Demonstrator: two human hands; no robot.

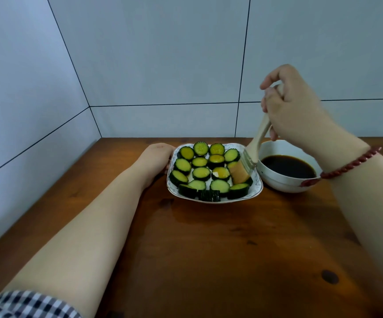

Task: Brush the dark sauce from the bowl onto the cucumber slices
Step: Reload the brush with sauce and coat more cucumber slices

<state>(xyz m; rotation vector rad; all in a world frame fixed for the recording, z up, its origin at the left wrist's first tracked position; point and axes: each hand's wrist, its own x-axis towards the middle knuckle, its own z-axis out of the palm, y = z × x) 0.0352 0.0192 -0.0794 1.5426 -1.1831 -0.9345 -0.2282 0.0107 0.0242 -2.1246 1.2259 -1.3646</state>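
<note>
A white patterned plate [258,183] at the table's middle holds several round cucumber slices [201,173], some glistening with brownish sauce. My left hand [157,157] grips the plate's left rim. My right hand [293,104] holds a wooden-handled brush [258,138] tilted down to the left. Its pale bristles [239,172] rest on the slices at the plate's right side. To the right of the plate stands a white bowl [277,183] of dark sauce [288,167], partly behind my right wrist.
The wooden table [231,249] runs into a corner of white tiled walls [163,65] at the back and left. A red bead bracelet [351,166] circles my right wrist, hanging over the bowl's near rim. A wet smear lies in front of the plate.
</note>
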